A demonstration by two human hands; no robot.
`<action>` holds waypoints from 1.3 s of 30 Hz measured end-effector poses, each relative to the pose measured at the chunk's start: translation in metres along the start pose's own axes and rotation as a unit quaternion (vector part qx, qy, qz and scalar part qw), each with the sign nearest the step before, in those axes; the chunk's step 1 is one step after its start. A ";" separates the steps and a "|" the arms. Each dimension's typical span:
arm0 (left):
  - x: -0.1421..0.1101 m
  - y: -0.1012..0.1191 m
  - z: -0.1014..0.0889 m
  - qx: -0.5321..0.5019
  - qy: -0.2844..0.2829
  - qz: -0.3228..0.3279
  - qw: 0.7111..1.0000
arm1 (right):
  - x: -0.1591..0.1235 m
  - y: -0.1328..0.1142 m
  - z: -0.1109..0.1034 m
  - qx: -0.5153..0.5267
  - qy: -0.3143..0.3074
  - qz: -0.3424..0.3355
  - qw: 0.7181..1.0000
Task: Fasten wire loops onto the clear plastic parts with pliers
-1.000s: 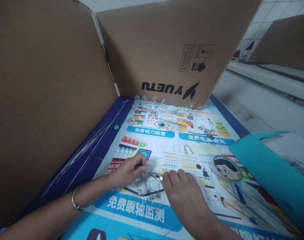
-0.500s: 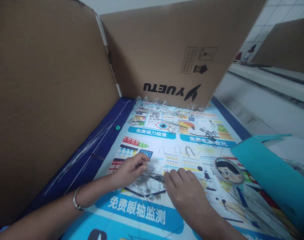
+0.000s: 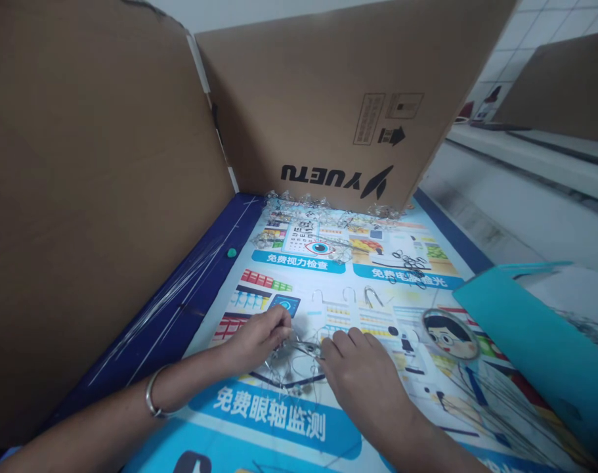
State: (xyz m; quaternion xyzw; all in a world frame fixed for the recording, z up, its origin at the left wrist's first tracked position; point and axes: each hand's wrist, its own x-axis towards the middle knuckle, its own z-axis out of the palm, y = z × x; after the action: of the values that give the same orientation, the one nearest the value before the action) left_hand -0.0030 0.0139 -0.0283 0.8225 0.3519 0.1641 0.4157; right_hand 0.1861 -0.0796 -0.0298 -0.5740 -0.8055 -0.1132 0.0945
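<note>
Your left hand (image 3: 259,340) pinches the wire piece (image 3: 285,377); your right hand (image 3: 366,371) is closed around the metal pliers (image 3: 307,347). If their tips slip, thin, probably springy loops could kink; tangled strands could snag. It lies between your hands over the flat printed sheet (image 3: 173,437), with smooth U-shaped wires (image 3: 371,297) beyond it.

cardboard (image 3: 279,98) upright | green lump (image 3: 231,253) on blue border (image 3: 200,279) | probable bottle (image 3: 488,106) on ledge (image 3: 520,152)
</note>
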 end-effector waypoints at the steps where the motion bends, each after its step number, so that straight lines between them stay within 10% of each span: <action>1: 0.000 0.001 0.000 0.005 -0.003 0.004 1.000 | 0.000 0.000 0.000 -0.002 -0.003 0.000 1.000; 23: -0.006 0.004 -0.004 0.303 0.078 0.222 0.924 | 0.003 -0.001 0.003 -0.002 -0.012 0.025 1.000; 39: -0.004 0.005 -0.004 0.272 0.112 0.179 0.939 | 0.005 -0.002 0.003 0.007 -0.008 0.032 0.999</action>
State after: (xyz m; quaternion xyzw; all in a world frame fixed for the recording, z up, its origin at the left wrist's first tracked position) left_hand -0.0057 0.0116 -0.0223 0.9298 0.2744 0.2248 0.0981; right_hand 0.1826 -0.0752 -0.0315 -0.5995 -0.7884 -0.0998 0.0956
